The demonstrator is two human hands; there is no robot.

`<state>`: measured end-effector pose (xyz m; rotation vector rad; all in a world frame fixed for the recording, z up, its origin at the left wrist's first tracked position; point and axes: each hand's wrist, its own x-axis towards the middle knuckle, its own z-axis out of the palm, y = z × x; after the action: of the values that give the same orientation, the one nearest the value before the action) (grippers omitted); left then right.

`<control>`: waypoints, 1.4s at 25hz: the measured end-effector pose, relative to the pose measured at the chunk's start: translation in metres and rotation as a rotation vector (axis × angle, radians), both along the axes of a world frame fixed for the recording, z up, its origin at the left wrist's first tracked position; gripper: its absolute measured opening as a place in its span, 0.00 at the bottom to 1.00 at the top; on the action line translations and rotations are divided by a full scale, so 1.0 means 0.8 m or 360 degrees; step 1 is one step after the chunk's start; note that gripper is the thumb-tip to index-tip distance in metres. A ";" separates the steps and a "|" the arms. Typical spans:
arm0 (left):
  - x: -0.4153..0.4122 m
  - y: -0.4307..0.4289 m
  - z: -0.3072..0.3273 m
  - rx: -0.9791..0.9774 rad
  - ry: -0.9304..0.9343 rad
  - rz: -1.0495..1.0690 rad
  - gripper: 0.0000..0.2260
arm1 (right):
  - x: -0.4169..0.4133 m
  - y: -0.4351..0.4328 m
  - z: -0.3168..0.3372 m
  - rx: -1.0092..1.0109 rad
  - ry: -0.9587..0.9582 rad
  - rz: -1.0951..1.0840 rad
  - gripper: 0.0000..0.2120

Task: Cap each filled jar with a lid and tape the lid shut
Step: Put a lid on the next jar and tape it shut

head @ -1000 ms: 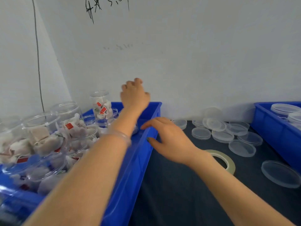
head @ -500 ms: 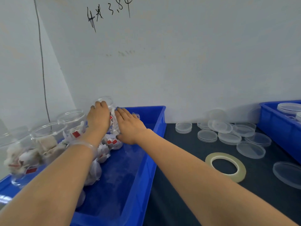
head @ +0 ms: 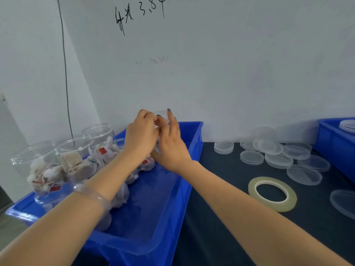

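Both hands close around one clear filled jar (head: 161, 114) at the far end of the blue bin (head: 172, 189). My left hand (head: 140, 135) grips its left side, and my right hand (head: 171, 144) presses its right side with fingers stretched upward. Only the jar's open rim and a bit of its base with red-tagged sachets show between the hands. Other open jars (head: 73, 158) full of sachets stand in the bin's left part. Clear lids (head: 251, 157) lie on the dark table to the right. A roll of clear tape (head: 272, 193) lies flat near them.
A second blue bin (head: 336, 143) holding lids stands at the right edge. The white wall rises right behind the bins. A large loose lid (head: 343, 203) rests at the table's right edge. The near half of the left bin's floor is bare.
Both hands have risen with the jar between them, lifting it from among the others. The view has also tilted and shifted slightly.
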<state>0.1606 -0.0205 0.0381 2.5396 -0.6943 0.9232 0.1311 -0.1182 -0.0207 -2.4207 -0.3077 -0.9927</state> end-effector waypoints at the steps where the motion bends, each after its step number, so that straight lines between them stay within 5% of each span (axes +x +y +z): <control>1: -0.016 -0.013 0.005 0.0011 0.0009 -0.0054 0.09 | -0.010 -0.013 -0.004 0.0025 -0.0155 -0.0071 0.34; 4: -0.075 -0.059 0.013 0.0056 0.0024 -0.0305 0.06 | -0.054 -0.067 -0.021 0.0364 -0.0472 -0.0128 0.35; 7: -0.127 -0.093 -0.001 0.0234 0.0140 -0.0496 0.03 | -0.118 -0.117 -0.053 0.0819 -0.0153 -0.0157 0.45; 13: -0.154 -0.131 -0.034 0.0676 0.0473 -0.0675 0.13 | -0.202 -0.155 -0.153 0.1007 0.0048 -0.0041 0.46; 16: -0.123 -0.162 -0.038 0.0793 0.0578 -0.0642 0.11 | -0.196 -0.163 -0.162 0.0976 0.0107 -0.0023 0.46; 19: -0.074 -0.199 -0.061 0.0726 0.0774 -0.0604 0.09 | -0.191 -0.178 -0.165 0.0892 0.0167 0.0051 0.48; 22: -0.023 -0.234 -0.089 0.0487 0.1371 -0.0700 0.08 | -0.190 -0.193 -0.167 0.0860 0.0196 0.0092 0.49; 24: -0.004 -0.248 -0.108 0.0420 0.1541 -0.0848 0.17 | -0.192 -0.198 -0.166 0.0843 0.0210 0.0086 0.49; 27: 0.011 -0.270 -0.149 0.0293 0.1470 -0.0943 0.28 | -0.195 -0.211 -0.165 0.0821 0.0171 0.0038 0.49; 30: 0.007 -0.296 -0.183 0.0647 0.1223 -0.0925 0.32 | -0.196 -0.229 -0.164 0.0852 0.0118 0.0009 0.49; 35: -0.019 -0.307 -0.215 0.0403 0.0968 -0.0947 0.13 | -0.192 -0.246 -0.165 0.0942 0.0178 0.0030 0.51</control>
<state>0.1452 -0.2660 -0.1336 2.3750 -1.2977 -0.1381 -0.0228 -0.3152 -0.1527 -1.9160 0.0094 -0.7953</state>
